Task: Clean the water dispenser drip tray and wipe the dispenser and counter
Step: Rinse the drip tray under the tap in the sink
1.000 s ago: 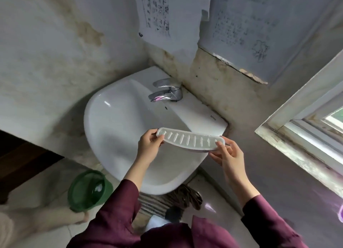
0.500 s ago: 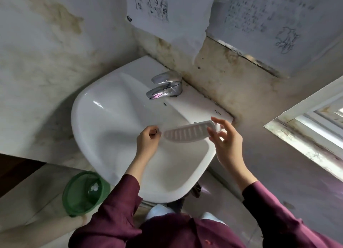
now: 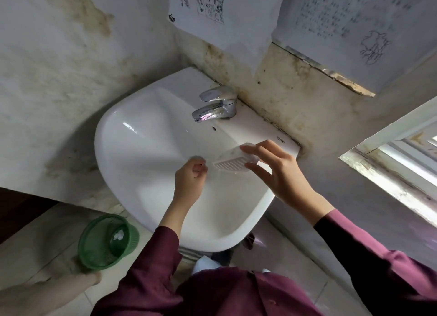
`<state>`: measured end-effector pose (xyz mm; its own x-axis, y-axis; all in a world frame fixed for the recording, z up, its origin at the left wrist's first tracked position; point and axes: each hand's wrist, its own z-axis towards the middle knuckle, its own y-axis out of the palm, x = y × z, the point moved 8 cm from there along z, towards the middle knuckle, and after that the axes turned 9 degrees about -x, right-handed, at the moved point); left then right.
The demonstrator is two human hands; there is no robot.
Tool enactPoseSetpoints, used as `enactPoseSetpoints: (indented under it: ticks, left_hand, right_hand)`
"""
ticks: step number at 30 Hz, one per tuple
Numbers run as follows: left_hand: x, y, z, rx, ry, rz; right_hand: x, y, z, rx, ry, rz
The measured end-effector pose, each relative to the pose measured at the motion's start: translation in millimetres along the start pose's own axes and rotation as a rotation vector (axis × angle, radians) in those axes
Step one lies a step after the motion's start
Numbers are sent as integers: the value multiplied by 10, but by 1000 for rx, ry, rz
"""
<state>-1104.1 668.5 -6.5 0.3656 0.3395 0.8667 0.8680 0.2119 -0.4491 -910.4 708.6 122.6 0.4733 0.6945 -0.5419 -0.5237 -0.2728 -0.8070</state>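
Observation:
A white slotted drip tray (image 3: 233,161) hangs tilted over the right side of the white sink (image 3: 111,154), below the chrome faucet (image 3: 217,105). My right hand (image 3: 281,173) grips the tray's right end between thumb and fingers. My left hand (image 3: 190,180) is over the basin just left of the tray's other end, fingers curled shut, with a small gap between them and the tray. No water runs from the faucet. The water dispenser and counter are out of view.
A green plastic basket (image 3: 107,242) sits on the floor left of the sink. Stained walls with taped papers (image 3: 224,12) close in behind the basin. A window ledge (image 3: 383,176) juts in on the right.
The tray has moved lower into the basin and turned end-on, tilted. My left hand has come off its left end; my right hand still holds it. The view has dropped closer to the sink.

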Motion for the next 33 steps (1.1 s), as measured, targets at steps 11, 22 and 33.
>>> enactPoseSetpoints:
  ticks: [11,22,33]
  left_hand:
    - [18,15,-57,-22,57,7]
    - [834,-141,-37,-158,336,-31]
    - [788,-143,-47,-148,387,9]
  right_hand:
    - [-121,69,90,-111,-110,-102]
    - [-344,49,466,-225,-194,-90]
    - [-337,116,409,-172,-183,-19]
